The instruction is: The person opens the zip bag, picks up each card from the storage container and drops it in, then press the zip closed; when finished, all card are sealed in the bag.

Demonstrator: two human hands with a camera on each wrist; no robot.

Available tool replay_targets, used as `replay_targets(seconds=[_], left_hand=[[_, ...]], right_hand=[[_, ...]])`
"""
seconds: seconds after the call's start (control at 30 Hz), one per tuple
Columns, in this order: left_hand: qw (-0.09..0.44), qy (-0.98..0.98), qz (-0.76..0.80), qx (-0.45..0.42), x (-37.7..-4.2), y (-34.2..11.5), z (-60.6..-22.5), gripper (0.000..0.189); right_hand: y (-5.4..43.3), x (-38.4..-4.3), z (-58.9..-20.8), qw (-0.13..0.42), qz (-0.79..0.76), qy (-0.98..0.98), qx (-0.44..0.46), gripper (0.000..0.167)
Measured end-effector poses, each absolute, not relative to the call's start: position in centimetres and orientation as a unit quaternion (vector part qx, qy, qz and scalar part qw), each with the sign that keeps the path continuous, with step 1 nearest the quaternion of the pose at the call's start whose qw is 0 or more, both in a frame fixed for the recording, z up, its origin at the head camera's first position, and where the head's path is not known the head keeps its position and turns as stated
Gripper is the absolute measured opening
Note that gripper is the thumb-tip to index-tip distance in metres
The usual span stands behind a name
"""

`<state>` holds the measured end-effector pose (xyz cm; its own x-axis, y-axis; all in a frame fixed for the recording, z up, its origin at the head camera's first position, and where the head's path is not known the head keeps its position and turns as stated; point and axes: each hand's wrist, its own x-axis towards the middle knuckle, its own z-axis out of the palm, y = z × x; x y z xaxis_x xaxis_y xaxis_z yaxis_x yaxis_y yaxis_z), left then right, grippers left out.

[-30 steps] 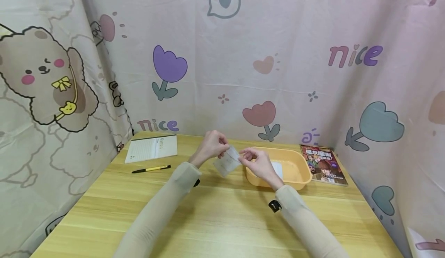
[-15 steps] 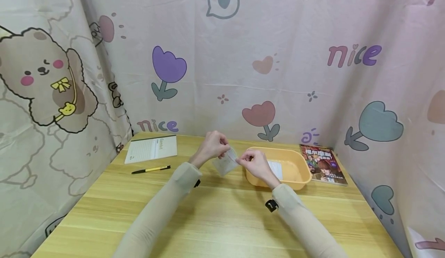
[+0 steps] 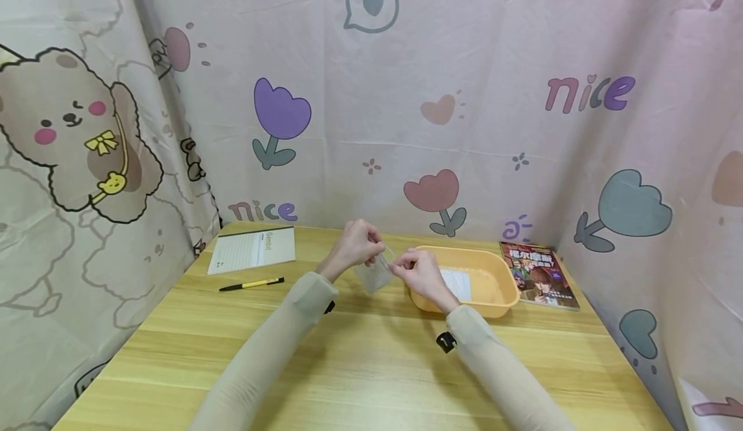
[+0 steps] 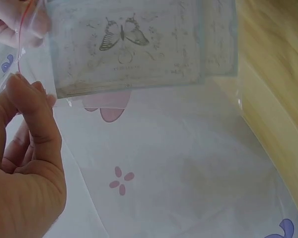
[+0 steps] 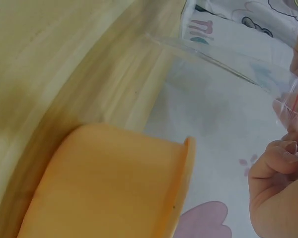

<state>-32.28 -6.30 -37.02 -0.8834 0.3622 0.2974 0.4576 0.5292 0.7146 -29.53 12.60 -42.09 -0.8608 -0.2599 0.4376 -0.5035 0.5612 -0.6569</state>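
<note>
Between my hands, above the table, hangs a clear zip bag with its red zip line along the top. Printed paper cards with a butterfly design show through the plastic. My left hand pinches one end of the zip edge between thumb and fingers. On the same edge, a short way to the right, the thumb and fingers of my right hand pinch the zip. In the right wrist view the bag appears nearly edge-on, with the left fingers at the frame's right border.
A yellow-orange plastic basin stands under and right of my right hand, with a white sheet inside. Beyond it lies a magazine. On the left are a notebook and a yellow-black pen. A patterned curtain hangs behind the table.
My right hand has slid left along the zip edge, closer to my left hand, which has stayed almost still. More of the white sheet in the basin shows now.
</note>
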Motion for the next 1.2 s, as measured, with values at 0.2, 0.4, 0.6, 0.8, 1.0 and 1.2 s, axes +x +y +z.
replay_targets(seconds=[0.2,0.4,0.6,0.8,1.0,1.2], left_hand=[[0.054,-0.874,-0.421,-0.235,-32.2,-6.4,-37.1,0.014],[0.048,-0.875,-0.423,-0.230,-32.2,-6.4,-37.1,0.013],[0.048,-0.874,-0.422,-0.235,-32.3,-6.5,-37.1,0.012],[0.050,-0.872,-0.423,-0.241,-32.4,-6.8,-37.1,0.011],[0.051,-0.870,-0.426,-0.241,-32.4,-7.0,-37.2,0.011],[0.054,-0.875,-0.421,-0.233,-32.6,-7.4,-37.2,0.012]], right_hand=[[12.4,-29.4,-42.2,0.132,0.397,-0.880,0.224,0.006],[12.7,-29.6,-42.3,0.121,0.411,-0.876,0.222,0.011],[13.1,-29.6,-42.3,0.117,0.461,-0.850,0.228,0.006],[13.6,-29.7,-42.7,0.101,0.491,-0.833,0.236,0.010],[14.3,-29.7,-42.8,0.050,0.543,-0.811,0.212,0.019],[15.8,-30.1,-42.6,0.042,0.589,-0.780,0.206,0.020]])
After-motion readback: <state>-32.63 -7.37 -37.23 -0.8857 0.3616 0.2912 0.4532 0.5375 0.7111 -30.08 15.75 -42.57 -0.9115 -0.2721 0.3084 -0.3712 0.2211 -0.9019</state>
